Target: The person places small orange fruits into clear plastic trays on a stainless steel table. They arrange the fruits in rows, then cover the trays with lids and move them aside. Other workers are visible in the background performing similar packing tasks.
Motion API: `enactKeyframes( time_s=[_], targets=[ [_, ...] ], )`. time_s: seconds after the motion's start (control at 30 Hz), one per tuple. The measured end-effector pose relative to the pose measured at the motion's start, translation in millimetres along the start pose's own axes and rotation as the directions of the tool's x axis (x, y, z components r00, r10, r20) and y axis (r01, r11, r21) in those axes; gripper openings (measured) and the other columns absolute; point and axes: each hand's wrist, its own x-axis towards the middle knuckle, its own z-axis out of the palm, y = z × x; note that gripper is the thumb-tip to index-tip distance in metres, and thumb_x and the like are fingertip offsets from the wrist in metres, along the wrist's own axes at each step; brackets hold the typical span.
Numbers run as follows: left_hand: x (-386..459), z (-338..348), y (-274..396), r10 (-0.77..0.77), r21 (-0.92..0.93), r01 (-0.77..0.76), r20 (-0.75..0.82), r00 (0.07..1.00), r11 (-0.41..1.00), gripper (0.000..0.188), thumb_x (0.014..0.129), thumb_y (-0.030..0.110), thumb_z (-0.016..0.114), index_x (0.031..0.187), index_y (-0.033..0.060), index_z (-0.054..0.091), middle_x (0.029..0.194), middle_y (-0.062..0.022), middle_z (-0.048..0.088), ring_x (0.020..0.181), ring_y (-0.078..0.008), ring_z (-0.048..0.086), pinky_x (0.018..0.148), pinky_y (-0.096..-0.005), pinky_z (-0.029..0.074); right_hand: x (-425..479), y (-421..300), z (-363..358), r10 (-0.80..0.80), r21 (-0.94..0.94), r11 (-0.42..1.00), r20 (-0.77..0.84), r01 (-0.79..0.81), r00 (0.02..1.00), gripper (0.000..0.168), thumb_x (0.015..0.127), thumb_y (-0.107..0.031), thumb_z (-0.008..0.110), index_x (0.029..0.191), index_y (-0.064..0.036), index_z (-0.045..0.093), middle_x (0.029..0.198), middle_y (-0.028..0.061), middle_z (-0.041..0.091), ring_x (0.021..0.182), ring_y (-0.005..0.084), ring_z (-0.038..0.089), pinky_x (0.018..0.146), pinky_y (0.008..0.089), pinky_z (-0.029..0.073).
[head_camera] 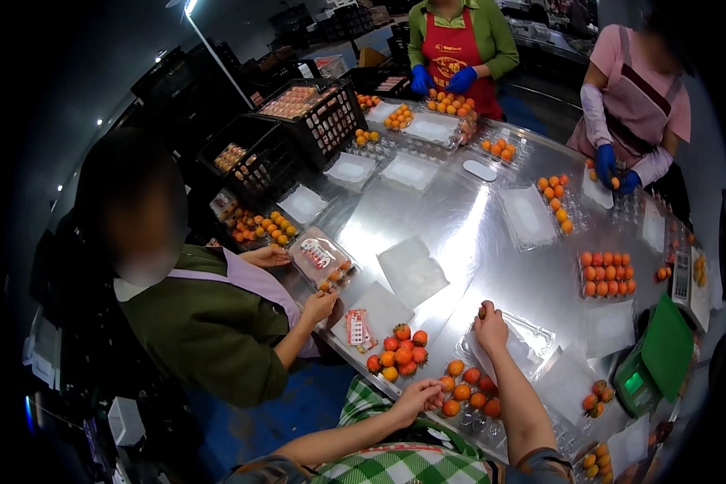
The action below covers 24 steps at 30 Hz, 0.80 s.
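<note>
My right hand grips a small round fruit, likely a persimmon, mostly hidden by the fingers. It is above a clear plastic tray lid and a white liner sheet. Lower down, my left hand has curled fingers beside an orange persimmon; whether it pinches anything is unclear. Several persimmons sit in the cups of a clear plastic tray between my arms. Left of them lies a loose pile of red-orange persimmons. Printed labels rest on a white sheet.
A co-worker at left holds a lidded fruit pack. Two co-workers in blue gloves stand across the metal table. A filled tray and green scale are at right. Black crates stand at far left.
</note>
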Motion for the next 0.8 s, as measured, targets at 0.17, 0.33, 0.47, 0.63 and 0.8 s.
enactKeyframes(
  time_s=[0.17,0.33,0.47,0.63,0.8],
  targets=[
    [5,5,-2,0.000,0.013,-0.001,0.040,0.999,1.000,0.019,0.093,0.020,0.048,0.105,0.0065,0.057,0.084,-0.0007,0.059,0.072,-0.0086,0.056,0.065,-0.0211,0.046,17,43,7,0.006,0.434,0.901,-0.029,0.007,1.000,0.028,0.085,-0.022,0.053,0.112,-0.014,0.051,0.087,0.0121,0.061,0.072,0.0285,0.061,0.061,0.0369,0.048],
    [3,0,-4,-0.002,0.032,-0.001,0.079,0.997,0.999,0.022,0.094,0.019,0.047,0.108,0.0045,0.056,0.085,-0.0012,0.059,0.075,-0.0094,0.056,0.067,-0.0217,0.046,-6,37,-22,0.030,0.971,0.108,0.213,-0.215,0.977,0.026,0.092,-0.027,0.047,0.114,-0.014,0.048,0.087,0.0065,0.058,0.064,0.0178,0.056,0.049,0.0289,0.046],
    [-11,6,13,-0.056,-0.025,0.060,0.129,0.990,0.998,0.029,0.094,0.028,0.049,0.115,0.0087,0.053,0.089,0.0008,0.056,0.075,-0.0086,0.057,0.069,-0.0235,0.048,-82,19,-65,-0.187,0.823,-0.340,0.416,-0.456,0.890,0.026,0.091,-0.030,0.048,0.109,-0.011,0.048,0.077,0.0107,0.058,0.056,0.0190,0.053,0.044,0.0282,0.043],
    [-22,41,29,-0.098,0.105,0.078,0.204,0.974,0.991,0.038,0.093,0.035,0.049,0.124,0.0131,0.046,0.095,0.0019,0.054,0.082,-0.0069,0.054,0.069,-0.0244,0.048,-179,12,-73,-0.213,0.871,0.212,0.483,-0.443,0.849,0.030,0.087,-0.017,0.052,0.115,-0.006,0.047,0.089,0.0110,0.059,0.067,0.0191,0.060,0.049,0.0310,0.049],
    [-6,34,9,-0.170,0.261,0.069,0.387,0.906,0.963,0.033,0.092,0.030,0.048,0.120,0.0121,0.049,0.096,0.0006,0.054,0.082,-0.0073,0.053,0.064,-0.0221,0.047,-218,8,-59,-0.238,0.886,0.422,0.313,-0.192,0.920,0.034,0.089,-0.009,0.052,0.122,-0.003,0.047,0.100,0.0063,0.058,0.086,0.0109,0.057,0.076,0.0229,0.045]
  ],
)
